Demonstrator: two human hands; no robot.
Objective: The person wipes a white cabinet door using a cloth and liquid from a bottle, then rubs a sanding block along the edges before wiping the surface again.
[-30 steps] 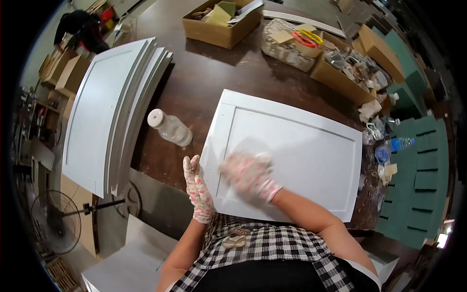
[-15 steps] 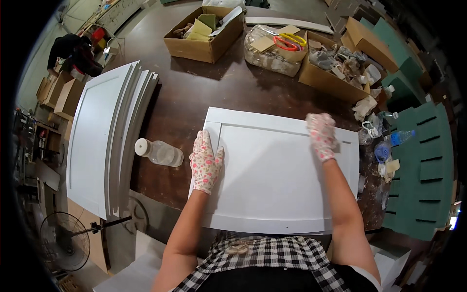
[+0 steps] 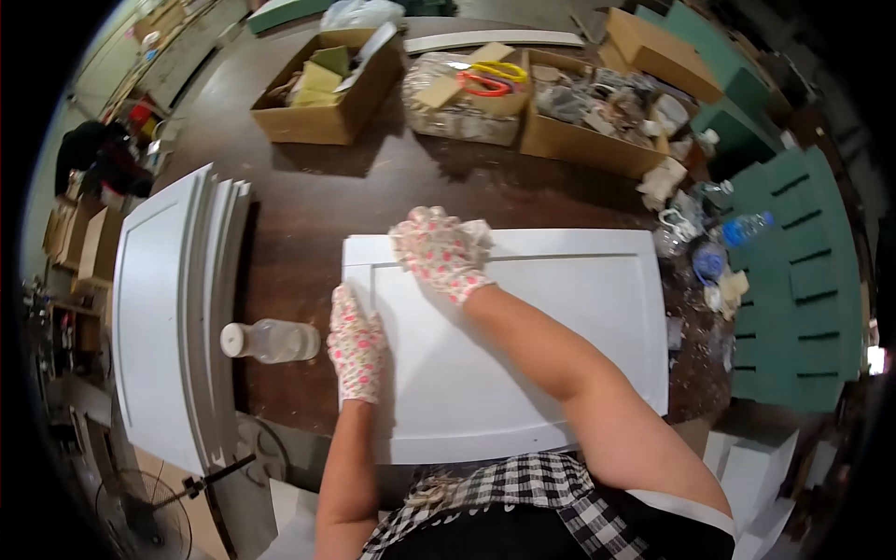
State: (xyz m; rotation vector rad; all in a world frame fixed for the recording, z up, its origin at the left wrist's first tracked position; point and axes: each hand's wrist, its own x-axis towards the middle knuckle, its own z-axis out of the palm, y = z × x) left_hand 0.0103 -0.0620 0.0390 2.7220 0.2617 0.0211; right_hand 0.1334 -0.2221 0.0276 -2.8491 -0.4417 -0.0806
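Workbench [image 3: 308, 215] | right hand [image 3: 441, 250] swept to white panel [image 3: 560, 317] top-left, clutching cloth | left hand [image 3: 356, 342] flat

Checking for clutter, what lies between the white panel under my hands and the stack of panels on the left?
In the head view, a clear plastic bottle lies on its side on the brown table.
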